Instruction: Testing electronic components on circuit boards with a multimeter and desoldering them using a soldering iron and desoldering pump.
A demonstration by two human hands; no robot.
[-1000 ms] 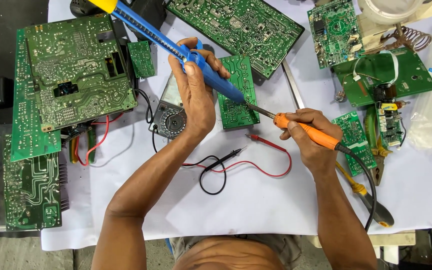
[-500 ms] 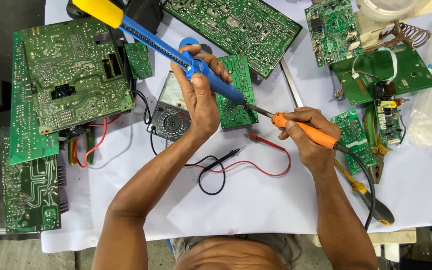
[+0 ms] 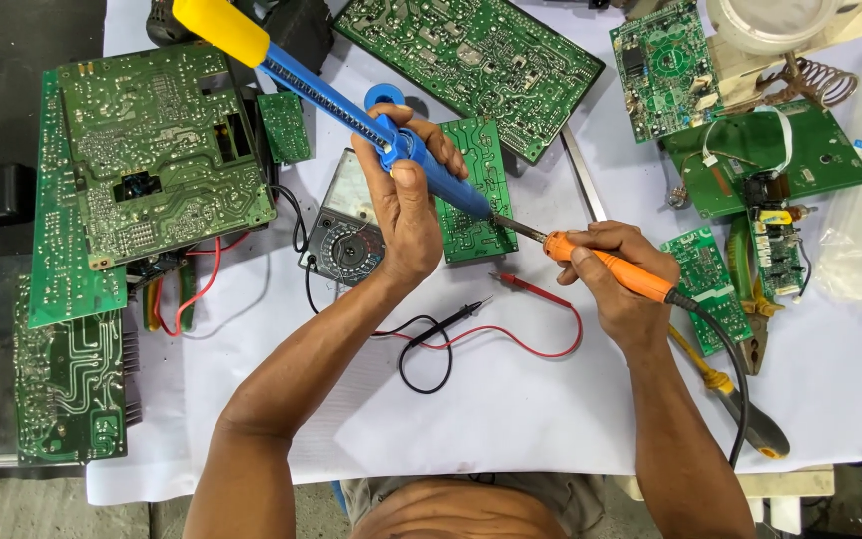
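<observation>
My left hand (image 3: 406, 205) grips a blue desoldering pump (image 3: 331, 95) with a yellow plunger end, its nozzle angled down onto a small green circuit board (image 3: 473, 190) on the white cloth. My right hand (image 3: 619, 279) holds an orange-handled soldering iron (image 3: 606, 265); its metal tip meets the pump's nozzle over the board's lower right part. A black cable runs from the iron's handle down past my right forearm.
An analogue multimeter (image 3: 343, 235) lies under my left wrist, its red and black probe leads (image 3: 471, 324) looped on the cloth (image 3: 511, 409). Large green circuit boards lie at left (image 3: 152, 150), top centre (image 3: 471, 55) and right (image 3: 765, 150). Pliers (image 3: 750, 299) rest right.
The pump's yellow end has swung slightly right and up in view. Both hands stay over the small board with the iron tip at the pump nozzle.
</observation>
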